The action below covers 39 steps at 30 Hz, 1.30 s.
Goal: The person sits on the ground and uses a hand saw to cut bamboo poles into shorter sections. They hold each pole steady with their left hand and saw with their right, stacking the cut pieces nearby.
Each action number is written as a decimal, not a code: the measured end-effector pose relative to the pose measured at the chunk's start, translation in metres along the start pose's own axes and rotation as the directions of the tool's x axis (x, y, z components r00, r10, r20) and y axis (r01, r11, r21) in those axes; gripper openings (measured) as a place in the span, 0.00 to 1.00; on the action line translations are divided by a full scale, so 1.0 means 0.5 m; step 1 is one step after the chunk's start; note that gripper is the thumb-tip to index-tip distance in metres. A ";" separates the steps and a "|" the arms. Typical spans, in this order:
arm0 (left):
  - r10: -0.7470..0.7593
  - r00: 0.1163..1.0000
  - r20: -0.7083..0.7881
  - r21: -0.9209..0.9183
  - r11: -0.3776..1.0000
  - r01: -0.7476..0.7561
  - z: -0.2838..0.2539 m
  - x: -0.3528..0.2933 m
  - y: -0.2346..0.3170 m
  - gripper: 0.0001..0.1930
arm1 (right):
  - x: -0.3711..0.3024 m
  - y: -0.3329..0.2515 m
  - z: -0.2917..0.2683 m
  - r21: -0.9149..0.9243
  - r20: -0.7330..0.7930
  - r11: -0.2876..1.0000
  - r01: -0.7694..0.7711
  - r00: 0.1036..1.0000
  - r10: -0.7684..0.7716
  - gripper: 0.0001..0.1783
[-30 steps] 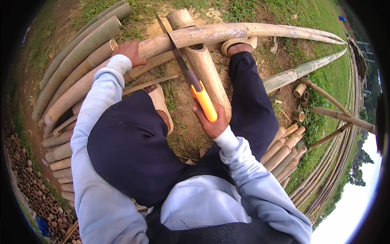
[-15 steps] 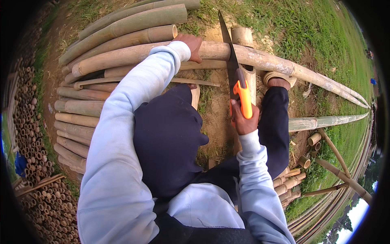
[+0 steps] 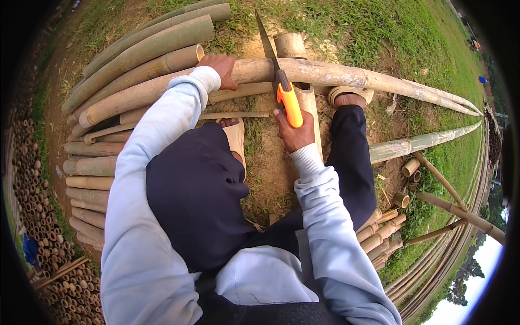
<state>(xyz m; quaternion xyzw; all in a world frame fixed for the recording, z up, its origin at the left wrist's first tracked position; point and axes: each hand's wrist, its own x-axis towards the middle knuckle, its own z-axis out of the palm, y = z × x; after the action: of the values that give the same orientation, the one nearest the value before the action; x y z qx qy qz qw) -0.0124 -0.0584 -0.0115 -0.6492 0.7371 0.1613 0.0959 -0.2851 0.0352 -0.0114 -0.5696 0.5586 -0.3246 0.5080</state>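
A long tan bamboo pole [image 3: 336, 74] runs across in front of me. My left hand [image 3: 221, 69] is closed over it from above, left of the cut line. In my right hand [image 3: 296, 130] is the orange handle of a handsaw [image 3: 293, 105], with the fingers wrapped round it. The saw's dark blade lies across the pole, its tip pointing away from me beyond the far side. How deep the blade sits cannot be made out. Under the pole, just right of the blade, a thick bamboo piece [image 3: 307, 108] lies crosswise, its far end [image 3: 290, 44] showing behind.
Several cut bamboo lengths [image 3: 157, 46] lie side by side at left, with more [image 3: 92, 166] nearer me. Stacked bamboo ends [image 3: 43, 200] fill the far left. My sandalled feet [image 3: 349, 97] flank the support. Another pole [image 3: 401, 149], short offcuts [image 3: 401, 199] and crossed poles [image 3: 460, 214] stand right.
My right hand has pushed the saw away from me, so its handle is closer to the pole. My left hand keeps its hold. The whole view has shifted, with the scene now further left.
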 end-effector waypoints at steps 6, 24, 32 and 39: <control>-0.034 0.999 -0.006 -0.012 0.999 0.034 0.023 -0.011 -0.014 0.35 | -0.460 0.010 -0.132 -0.111 0.038 0.971 -0.214 0.975 0.219 0.13; -0.022 1.000 0.001 0.010 1.000 0.022 0.030 -0.004 -0.025 0.35 | -0.478 0.006 -0.152 0.010 0.030 0.972 -0.235 0.972 0.235 0.16; -0.005 1.000 0.008 -0.004 1.000 0.005 0.008 0.009 0.007 0.34 | -0.014 0.024 -0.015 0.028 0.062 0.992 -0.126 0.990 0.124 0.12; -0.033 0.999 -0.025 -0.010 0.999 0.032 0.022 -0.010 -0.021 0.35 | -0.348 0.025 -0.102 -0.044 0.043 0.988 -0.146 0.988 0.148 0.10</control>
<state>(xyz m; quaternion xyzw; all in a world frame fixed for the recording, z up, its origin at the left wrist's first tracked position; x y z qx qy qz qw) -0.0018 -0.0509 -0.0211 -0.6635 0.7268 0.1551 0.0860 -0.3655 0.1942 0.0252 -0.5444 0.5938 -0.2615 0.5316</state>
